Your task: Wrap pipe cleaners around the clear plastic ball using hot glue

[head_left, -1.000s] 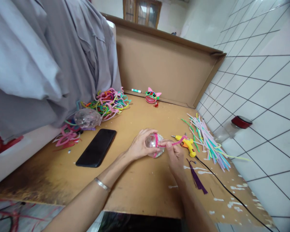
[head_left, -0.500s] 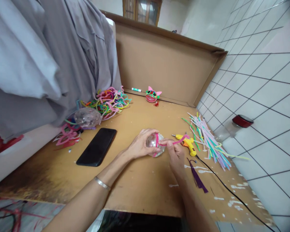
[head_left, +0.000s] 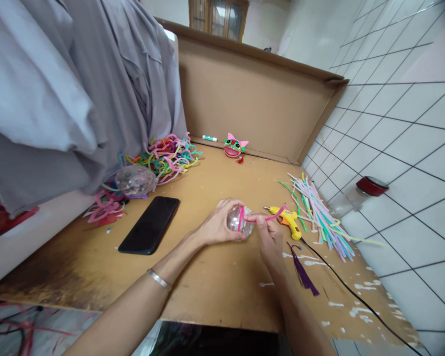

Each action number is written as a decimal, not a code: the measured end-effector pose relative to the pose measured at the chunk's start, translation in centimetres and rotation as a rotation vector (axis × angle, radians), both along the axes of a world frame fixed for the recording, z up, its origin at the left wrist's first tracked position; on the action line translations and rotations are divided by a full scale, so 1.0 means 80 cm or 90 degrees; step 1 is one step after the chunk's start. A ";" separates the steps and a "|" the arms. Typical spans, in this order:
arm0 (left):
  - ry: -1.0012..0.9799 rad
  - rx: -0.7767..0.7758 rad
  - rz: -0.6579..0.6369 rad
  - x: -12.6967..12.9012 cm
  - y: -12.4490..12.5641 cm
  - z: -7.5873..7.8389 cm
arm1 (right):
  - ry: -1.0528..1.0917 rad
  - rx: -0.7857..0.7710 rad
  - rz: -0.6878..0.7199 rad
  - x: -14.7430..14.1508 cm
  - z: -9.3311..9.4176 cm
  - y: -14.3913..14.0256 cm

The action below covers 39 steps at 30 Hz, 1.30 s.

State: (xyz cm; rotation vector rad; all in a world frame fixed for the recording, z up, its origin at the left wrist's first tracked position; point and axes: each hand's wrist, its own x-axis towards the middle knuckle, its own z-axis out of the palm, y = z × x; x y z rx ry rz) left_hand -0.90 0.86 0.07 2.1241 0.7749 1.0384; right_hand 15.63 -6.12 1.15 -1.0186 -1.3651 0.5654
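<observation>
My left hand (head_left: pixel 225 220) is closed around a small clear plastic ball (head_left: pixel 234 218), thumb at the near side and fingers over the far side. A pink pipe cleaner (head_left: pixel 275 214) runs around the ball's middle, and its loose end sticks out to the right. Between thumb and fingertips, my right hand (head_left: pixel 269 233) pinches that pipe cleaner close to the ball's right side. The ball's right part looks whitish, with detail too small to tell. Just right of my right hand lies a yellow hot glue gun (head_left: pixel 289 220), its nozzle toward the left.
A black phone (head_left: pixel 149 225) lies to the left, near tangled pipe cleaners (head_left: pixel 170 155) and a clear plastic piece (head_left: pixel 135 180). Straight pipe cleaners (head_left: pixel 324 217) and a purple tassel (head_left: pixel 303 272) lie right. A decorated animal head (head_left: pixel 233 147) and a glue stick (head_left: pixel 209 138) sit by the cardboard (head_left: pixel 244 94).
The ball has turned slightly in my left hand, and the left thumb has shifted down along it. My right hand keeps its pinch in nearly the same place.
</observation>
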 end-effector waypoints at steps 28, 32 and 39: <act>0.002 0.010 0.006 0.001 0.002 0.000 | 0.030 -0.005 -0.026 -0.001 -0.003 0.001; 0.004 0.007 0.005 0.001 0.003 0.000 | 0.023 0.008 -0.021 -0.003 -0.001 0.000; -0.005 0.032 -0.005 0.000 0.004 -0.001 | 0.016 0.013 -0.017 -0.003 -0.001 0.001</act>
